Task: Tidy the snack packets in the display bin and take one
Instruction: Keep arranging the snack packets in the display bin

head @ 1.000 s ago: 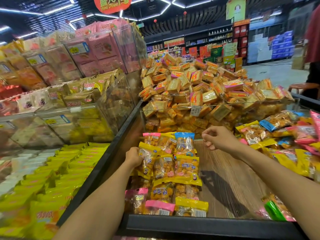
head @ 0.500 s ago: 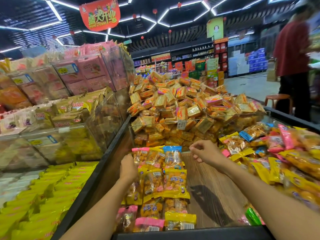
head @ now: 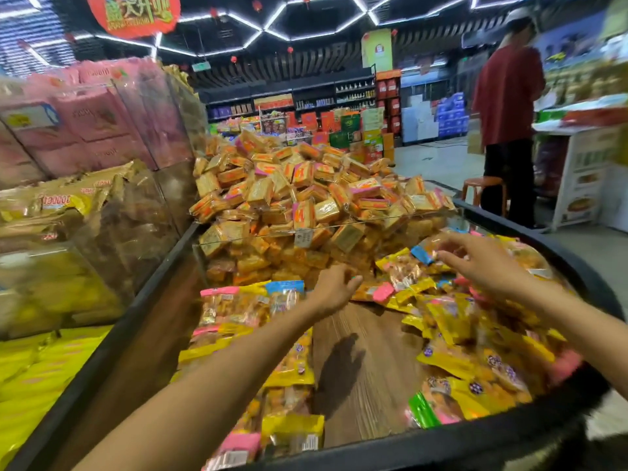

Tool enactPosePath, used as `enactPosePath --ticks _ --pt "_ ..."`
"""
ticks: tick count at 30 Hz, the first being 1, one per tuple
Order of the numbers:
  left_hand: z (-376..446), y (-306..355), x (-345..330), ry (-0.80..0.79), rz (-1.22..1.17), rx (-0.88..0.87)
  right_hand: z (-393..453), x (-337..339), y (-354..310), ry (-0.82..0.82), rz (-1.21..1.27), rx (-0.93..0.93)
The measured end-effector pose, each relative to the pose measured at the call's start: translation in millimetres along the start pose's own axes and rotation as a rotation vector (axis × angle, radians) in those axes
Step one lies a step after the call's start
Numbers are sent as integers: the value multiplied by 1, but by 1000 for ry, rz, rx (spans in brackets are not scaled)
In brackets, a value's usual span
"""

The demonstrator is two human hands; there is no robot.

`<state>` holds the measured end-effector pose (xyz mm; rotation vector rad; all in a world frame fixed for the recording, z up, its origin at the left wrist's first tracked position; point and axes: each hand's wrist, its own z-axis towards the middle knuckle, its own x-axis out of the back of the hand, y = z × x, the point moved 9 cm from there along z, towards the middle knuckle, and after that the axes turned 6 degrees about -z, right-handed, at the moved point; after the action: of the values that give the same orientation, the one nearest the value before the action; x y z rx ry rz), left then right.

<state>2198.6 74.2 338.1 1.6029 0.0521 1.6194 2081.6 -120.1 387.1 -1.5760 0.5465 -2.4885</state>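
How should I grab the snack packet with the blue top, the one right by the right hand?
Pinch the flat blue top strip of that packet, coming from above on the near side, probably. It lies on top of the loose pile, and the sealed strip looks flatter and easier to pinch than the bulging middle. The right hand already hovers over it.

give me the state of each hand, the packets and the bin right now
left hand: fingers loosely curled, holding nothing, reaching right
right hand: fingers spread over the loose pile
tidy packet rows: lined up along the bin's left
loose packet pile: jumbled on the right
display bin: bare wooden floor mid-bin
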Motion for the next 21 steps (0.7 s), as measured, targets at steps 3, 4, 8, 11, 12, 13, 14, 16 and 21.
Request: enactPosePath --ticks 3,4,8,11,12,13,14,16,21 --pt "26 18 -42 -92 -29 13 -2 -1 19 30 -35 6" --pt "34 20 -52 -106 -39 40 -3 -6 23 22 -39 1" --pt "68 13 -85 -106 -86 131 -1 -26 37 -41 -83 20" --pt "91 5 -111 -109 -143 177 4 -29 45 -55 -86 43" --pt "96 4 -118 -110 -165 193 5 -29 48 -52 -100 43" --pt "102 3 -124 -112 -188 204 6 -30 50 -51 -110 51" --pt "108 1 -131 -122 -211 213 6 -31 51 -57 -113 49" --pt "119 -3 -142 -114 -264 227 6 -30 52 -56 -110 50" --pt "128 -14 -157 -29 -406 353 3 -23 47 -27 -166 88"
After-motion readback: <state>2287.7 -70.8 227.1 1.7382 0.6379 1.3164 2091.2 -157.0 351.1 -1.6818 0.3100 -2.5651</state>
